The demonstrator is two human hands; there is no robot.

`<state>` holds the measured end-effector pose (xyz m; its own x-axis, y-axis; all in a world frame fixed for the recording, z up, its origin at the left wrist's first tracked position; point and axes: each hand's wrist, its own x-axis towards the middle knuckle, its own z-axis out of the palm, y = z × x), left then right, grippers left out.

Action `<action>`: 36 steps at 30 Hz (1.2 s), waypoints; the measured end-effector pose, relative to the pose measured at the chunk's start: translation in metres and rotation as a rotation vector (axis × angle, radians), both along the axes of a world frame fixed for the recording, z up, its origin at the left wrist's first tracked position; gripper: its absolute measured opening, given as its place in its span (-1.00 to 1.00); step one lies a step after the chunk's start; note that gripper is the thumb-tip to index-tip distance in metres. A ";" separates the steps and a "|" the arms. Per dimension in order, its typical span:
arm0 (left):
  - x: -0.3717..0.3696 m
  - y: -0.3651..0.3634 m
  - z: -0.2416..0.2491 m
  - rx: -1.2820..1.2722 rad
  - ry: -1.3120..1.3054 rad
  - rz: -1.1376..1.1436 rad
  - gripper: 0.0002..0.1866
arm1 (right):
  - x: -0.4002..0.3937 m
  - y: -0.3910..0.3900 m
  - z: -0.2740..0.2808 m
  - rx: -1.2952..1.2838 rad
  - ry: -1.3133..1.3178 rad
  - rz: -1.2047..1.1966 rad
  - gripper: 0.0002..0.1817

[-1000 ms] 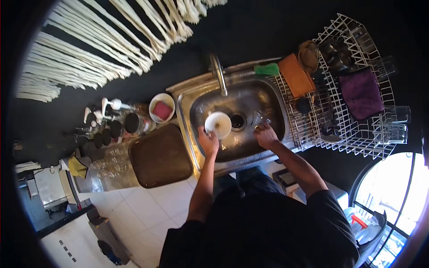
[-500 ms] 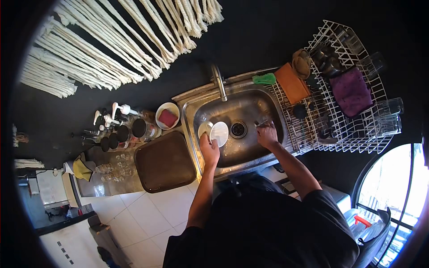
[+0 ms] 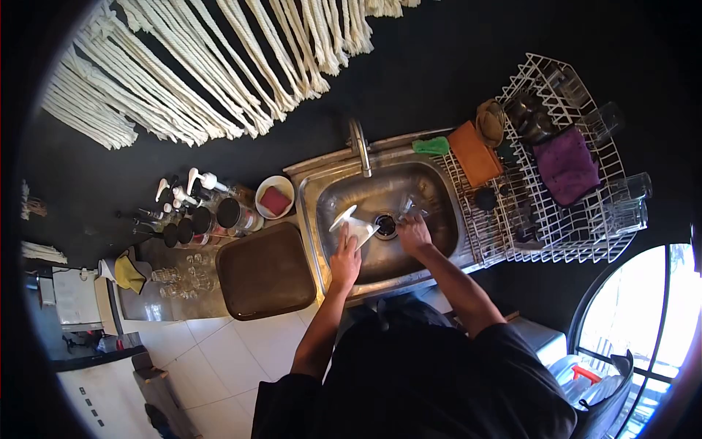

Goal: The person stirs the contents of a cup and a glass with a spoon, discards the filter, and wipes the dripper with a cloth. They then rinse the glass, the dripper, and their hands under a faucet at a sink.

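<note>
Over the left part of the metal sink [image 3: 336,192], my left hand [image 3: 345,262] is closed on white dishware [image 3: 361,230], which is tilted; a white rim stands up at its upper left. My right hand [image 3: 414,233] is closed over the middle of the basin, just right of the drain [image 3: 386,225]. It holds a clear glass item [image 3: 411,207], whose outline is faint. The faucet [image 3: 360,146] hangs over the back edge of the sink.
Left of the sink are a brown tray [image 3: 267,271], a white bowl [image 3: 275,183] with a red sponge [image 3: 276,200], pump bottles [image 3: 210,181] and small glasses [image 3: 196,279]. On the right, a white wire rack [image 3: 578,254] holds glasses and a purple cloth [image 3: 566,167].
The white dishware has tipped from facing up to a steep tilt in my left hand. My right hand has moved left, closer to the drain and the dishware.
</note>
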<state>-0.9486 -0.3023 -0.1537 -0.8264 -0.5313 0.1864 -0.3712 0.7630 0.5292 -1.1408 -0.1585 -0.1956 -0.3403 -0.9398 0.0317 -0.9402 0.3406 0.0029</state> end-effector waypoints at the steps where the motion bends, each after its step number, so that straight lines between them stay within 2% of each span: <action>1: 0.003 0.006 0.005 0.006 -0.026 0.001 -0.66 | 0.006 0.004 -0.003 0.006 -0.014 -0.004 -0.78; 3: 0.014 0.012 -0.004 0.045 -0.036 0.034 -0.67 | 0.001 0.004 -0.004 0.131 -0.142 -0.129 -0.77; 4: 0.010 0.008 -0.007 0.069 -0.026 0.069 -0.67 | 0.002 0.008 -0.002 -0.097 0.021 -0.185 -0.80; 5: 0.013 0.013 -0.011 0.058 0.070 0.159 -0.65 | -0.005 0.006 -0.002 -0.102 0.023 -0.180 -0.80; 7: 0.020 0.015 -0.026 0.210 0.289 0.287 -0.70 | -0.006 0.013 0.003 -0.389 -0.494 -0.689 -0.81; 8: 0.023 0.015 -0.032 0.211 0.289 0.289 -0.70 | -0.007 0.020 -0.011 -0.629 -0.692 -0.812 -0.75; 9: 0.028 0.016 -0.038 0.558 0.404 0.421 -0.71 | -0.008 0.030 -0.008 -0.629 -0.692 -0.811 -0.75; 10: 0.029 0.016 -0.036 0.908 0.515 0.546 -0.72 | -0.009 0.039 0.001 -0.639 -0.998 -0.759 -0.73; 11: 0.030 0.016 -0.034 0.908 0.514 0.546 -0.72 | -0.008 0.047 0.009 -0.637 -1.303 -0.694 -0.70; 12: 0.030 0.016 -0.022 1.015 0.569 0.672 -0.72 | 0.001 0.050 0.034 -0.599 -1.342 -0.685 -0.70; 13: 0.030 0.017 -0.008 1.119 0.621 0.801 -0.71 | 0.006 0.054 0.029 -0.597 -1.346 -0.690 -0.70; 14: 0.030 0.017 0.007 1.200 0.714 0.809 -0.62 | 0.011 0.057 0.025 -0.723 -1.397 -0.631 -0.71; 15: 0.032 0.016 0.013 1.201 0.710 0.807 -0.62 | 0.014 0.059 0.029 -0.851 -1.443 -0.568 -0.72; 17: 0.041 0.007 0.019 1.332 0.762 0.682 -0.56 | 0.019 0.068 0.038 -0.832 -1.448 -0.544 -0.73; 19: 0.043 0.001 0.025 1.397 0.729 0.657 -0.52 | 0.024 0.069 0.054 -0.711 -1.443 -0.529 -0.74; 21: 0.045 -0.002 0.031 1.493 0.814 0.519 -0.73 | 0.032 0.066 0.044 -0.741 -1.499 -0.529 -0.74; 22: 0.044 -0.004 0.034 1.505 0.795 0.474 -0.68 | 0.034 0.066 0.040 -0.693 -1.410 -0.533 -0.74; 23: 0.040 -0.004 0.036 1.503 0.795 0.472 -0.68 | 0.035 0.065 0.036 -0.646 -1.320 -0.534 -0.73; 24: 0.033 -0.002 0.044 1.467 0.781 0.461 -0.63 | 0.041 0.057 0.059 -0.664 -0.897 -0.462 -0.75; 25: 0.028 0.000 0.048 1.432 0.766 0.452 -0.57 | 0.042 0.053 0.058 -0.665 -0.898 -0.462 -0.75; 26: 0.025 0.002 0.047 1.404 0.752 0.427 -0.49 | 0.041 0.050 0.057 -0.661 -0.737 -0.400 -0.78; 27: 0.021 0.004 0.051 1.401 0.752 0.423 -0.49 | 0.040 0.045 0.058 -0.659 -0.572 -0.336 -0.80; 28: 0.015 0.004 0.060 1.381 0.768 0.398 -0.48 | 0.045 0.040 0.077 -0.620 -0.413 -0.370 -0.84; 29: 0.011 0.004 0.066 1.358 0.782 0.379 -0.48 | 0.046 0.035 0.093 -0.626 -0.414 -0.365 -0.84; 30: 0.006 0.004 0.069 1.229 0.736 0.378 -0.54 | 0.048 0.031 0.107 -0.597 -0.373 -0.366 -0.85; 31: 0.001 -0.006 0.022 0.601 0.770 0.297 -0.61 | 0.049 0.028 0.112 -0.563 -0.332 -0.367 -0.86; 33: 0.005 -0.007 0.017 0.269 0.342 0.296 -0.65 | 0.039 0.017 0.088 -0.550 -0.281 -0.310 -0.86; 34: 0.004 -0.006 0.013 0.088 0.220 0.282 -0.61 | 0.031 0.011 0.059 -0.362 -0.180 -0.256 -0.85; 35: 0.003 -0.003 0.014 0.084 0.230 0.278 -0.61 | 0.023 0.006 0.046 -0.179 -0.072 -0.204 -0.83; 36: 0.004 -0.001 0.016 0.020 0.194 0.230 -0.58 | 0.023 0.003 0.055 -0.054 -0.010 -0.154 -0.81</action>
<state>-0.9446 -0.3031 -0.1378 -0.6337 -0.7059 0.3164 -0.4237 0.6589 0.6215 -1.1183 -0.1554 -0.1401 -0.4804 -0.8737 0.0765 -0.8770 0.4797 -0.0286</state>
